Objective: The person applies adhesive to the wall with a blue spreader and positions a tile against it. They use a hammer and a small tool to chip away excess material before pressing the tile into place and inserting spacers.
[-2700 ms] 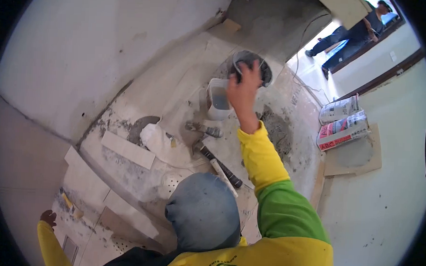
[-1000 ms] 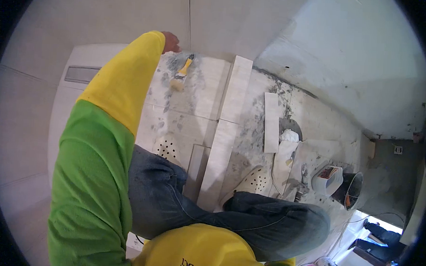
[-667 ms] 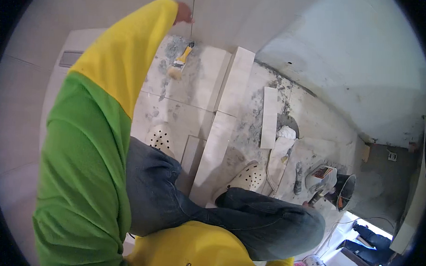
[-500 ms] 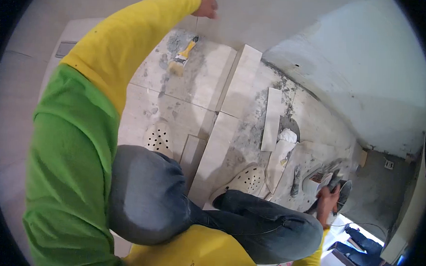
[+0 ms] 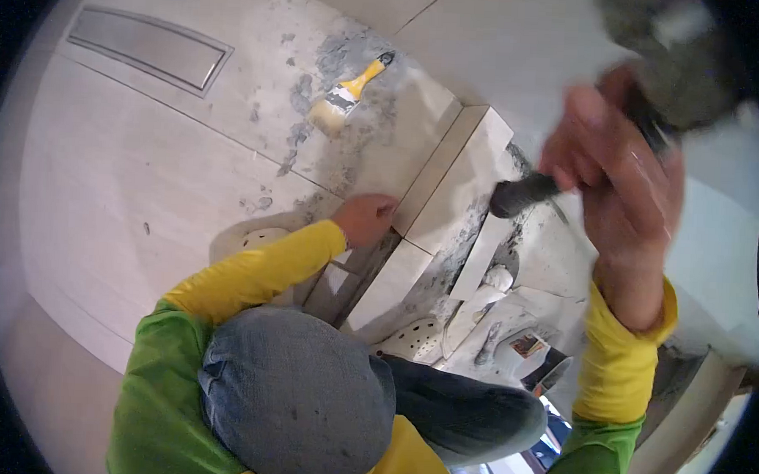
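Observation:
My right hand (image 5: 616, 158) is raised at the upper right, its fingers wrapped round the dark handle (image 5: 525, 195) of a trowel. Grey mortar (image 5: 687, 68) shows on the trowel's far end, blurred by motion. Low at the tiled step (image 5: 446, 168), my left hand (image 5: 366, 220) is at the edge of the riser, back of the hand up. Its fingers bend down and are mostly hidden, so I cannot make out their grip. Beyond it on the floor tiles lies a paintbrush (image 5: 349, 94) with a yellow handle, near grey mortar smears.
A metal drain cover (image 5: 151, 47) is set in the floor at the left. Right of the step lie a narrow tile strip (image 5: 478, 256), a crumpled white piece (image 5: 498, 279) and a light bucket (image 5: 518, 351). My white clog (image 5: 413, 338) stands by the step.
My left hand has come down from the wall to the step's edge. My right hand has risen from beside the bucket, bringing up the trowel with mortar. The view has shifted.

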Demonstrator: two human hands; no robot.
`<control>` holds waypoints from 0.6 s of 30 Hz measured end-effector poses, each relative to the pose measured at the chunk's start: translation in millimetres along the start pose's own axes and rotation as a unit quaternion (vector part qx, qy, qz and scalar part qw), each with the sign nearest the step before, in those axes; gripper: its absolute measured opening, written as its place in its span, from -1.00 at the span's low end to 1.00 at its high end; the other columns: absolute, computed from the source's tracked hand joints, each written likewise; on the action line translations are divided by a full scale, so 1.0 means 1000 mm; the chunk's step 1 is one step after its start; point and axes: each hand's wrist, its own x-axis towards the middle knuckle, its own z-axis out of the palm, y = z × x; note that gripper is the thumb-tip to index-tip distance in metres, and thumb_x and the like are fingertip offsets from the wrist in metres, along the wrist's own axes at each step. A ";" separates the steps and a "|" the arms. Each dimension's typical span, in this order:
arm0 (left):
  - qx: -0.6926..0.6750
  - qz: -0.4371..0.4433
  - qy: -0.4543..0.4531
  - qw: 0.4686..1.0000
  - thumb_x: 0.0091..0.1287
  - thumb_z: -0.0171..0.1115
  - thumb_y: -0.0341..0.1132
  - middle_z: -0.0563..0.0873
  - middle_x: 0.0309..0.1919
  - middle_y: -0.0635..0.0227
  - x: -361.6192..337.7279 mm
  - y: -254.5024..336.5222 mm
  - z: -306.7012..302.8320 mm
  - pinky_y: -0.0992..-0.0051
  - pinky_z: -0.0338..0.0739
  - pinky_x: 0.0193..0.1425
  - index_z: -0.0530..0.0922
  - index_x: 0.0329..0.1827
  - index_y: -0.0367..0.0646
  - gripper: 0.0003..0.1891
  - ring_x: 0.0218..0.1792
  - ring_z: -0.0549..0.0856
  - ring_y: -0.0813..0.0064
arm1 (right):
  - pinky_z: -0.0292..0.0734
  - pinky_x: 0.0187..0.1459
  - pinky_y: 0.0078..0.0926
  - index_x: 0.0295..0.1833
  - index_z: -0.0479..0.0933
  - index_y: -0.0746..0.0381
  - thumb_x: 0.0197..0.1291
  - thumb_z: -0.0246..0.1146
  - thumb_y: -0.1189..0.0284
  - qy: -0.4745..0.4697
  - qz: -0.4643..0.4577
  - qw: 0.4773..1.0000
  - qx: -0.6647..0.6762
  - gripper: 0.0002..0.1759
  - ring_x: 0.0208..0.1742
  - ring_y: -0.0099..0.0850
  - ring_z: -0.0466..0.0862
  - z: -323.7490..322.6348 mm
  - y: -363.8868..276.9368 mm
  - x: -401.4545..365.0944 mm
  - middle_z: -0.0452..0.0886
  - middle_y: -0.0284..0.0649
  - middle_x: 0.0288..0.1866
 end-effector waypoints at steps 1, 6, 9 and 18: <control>-0.013 -0.006 -0.001 1.000 0.30 0.04 -0.24 0.67 -0.04 0.00 -0.009 -0.009 0.014 0.26 0.49 0.16 0.56 0.10 -0.21 -0.62 0.00 0.64 0.02 | 0.36 -0.44 -0.52 -0.24 0.40 0.28 0.18 0.29 0.28 -0.024 -0.012 0.999 0.027 -0.70 -0.55 -0.53 0.45 0.023 0.007 0.022 0.45 -0.30 -0.53; 0.005 0.102 -0.018 0.995 0.03 0.04 -0.50 0.50 0.21 -0.05 -0.020 -0.048 0.037 0.19 0.29 0.38 0.43 0.25 -0.28 -0.41 0.24 0.44 -0.03 | 0.39 -0.55 -0.49 -0.46 0.55 0.25 0.02 0.44 0.22 -0.127 0.163 0.968 0.139 -0.67 -0.64 -0.56 0.49 0.137 0.075 0.086 0.54 -0.37 -0.63; -0.012 0.171 0.021 0.985 -0.04 -0.03 -0.61 0.45 0.25 -0.12 -0.027 -0.056 0.040 0.11 0.27 0.40 0.37 0.31 -0.29 -0.32 0.26 0.44 -0.08 | 0.34 -0.62 -0.58 -0.44 0.47 0.23 0.08 0.42 0.35 -0.187 0.267 0.929 0.177 -0.73 -0.70 -0.60 0.43 0.181 0.125 0.081 0.47 -0.38 -0.66; -0.037 0.177 -0.017 0.983 -0.12 0.03 -0.60 0.38 0.33 -0.07 -0.026 -0.070 0.048 0.16 0.19 0.46 0.26 0.40 -0.25 -0.19 0.32 0.36 -0.09 | 0.33 -0.63 -0.57 -0.45 0.44 0.22 0.05 0.39 0.39 -0.208 0.297 0.925 0.117 -0.74 -0.68 -0.63 0.42 0.224 0.155 0.073 0.44 -0.40 -0.67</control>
